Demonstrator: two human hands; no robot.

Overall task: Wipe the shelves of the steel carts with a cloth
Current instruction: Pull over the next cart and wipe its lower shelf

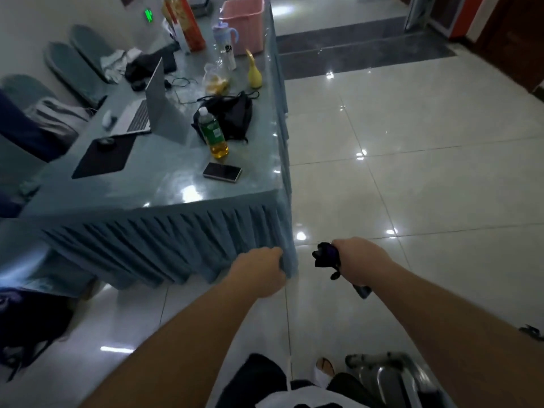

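Open tiled floor ahead and to the right, nothing standing on it. Left side blocked by the skirted table; left hand is right at its corner. Tabletop crowded: laptop, bottle, phone, black bag. Chairs line the far side.
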